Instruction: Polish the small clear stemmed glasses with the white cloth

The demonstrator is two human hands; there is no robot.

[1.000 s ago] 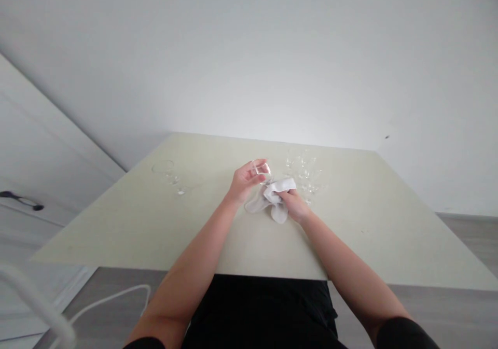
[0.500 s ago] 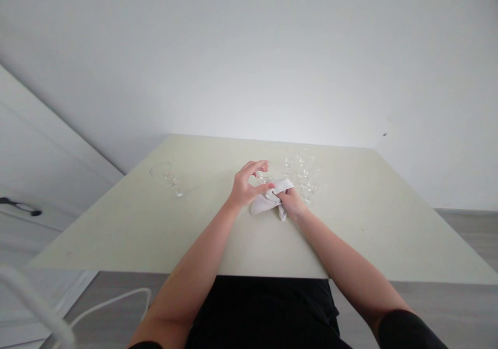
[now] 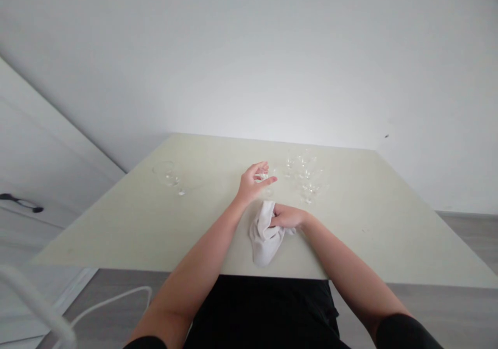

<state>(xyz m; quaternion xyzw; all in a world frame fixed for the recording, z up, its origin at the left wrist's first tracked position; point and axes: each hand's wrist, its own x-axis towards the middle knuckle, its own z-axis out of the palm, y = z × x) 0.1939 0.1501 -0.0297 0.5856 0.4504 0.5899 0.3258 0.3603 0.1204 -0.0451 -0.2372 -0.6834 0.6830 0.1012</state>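
Observation:
My left hand (image 3: 253,181) is over the middle of the cream table (image 3: 128,224), its fingers curled round a small clear stemmed glass (image 3: 266,176) that stands on or just above the tabletop. My right hand (image 3: 287,216) lies nearer to me, closed on a crumpled white cloth (image 3: 263,237) that trails toward the table's front edge. The cloth and the glass are apart.
Several clear stemmed glasses (image 3: 305,175) stand in a cluster just right of my left hand. Another clear glass (image 3: 169,175) lies on its side at the far left. A white cabinet with a dark handle (image 3: 21,202) is at the left, and a white cable (image 3: 109,301) runs over the floor.
My right hand has drawn the cloth off the glass and back toward me. My left hand stays with the glass, lowered a little toward the table.

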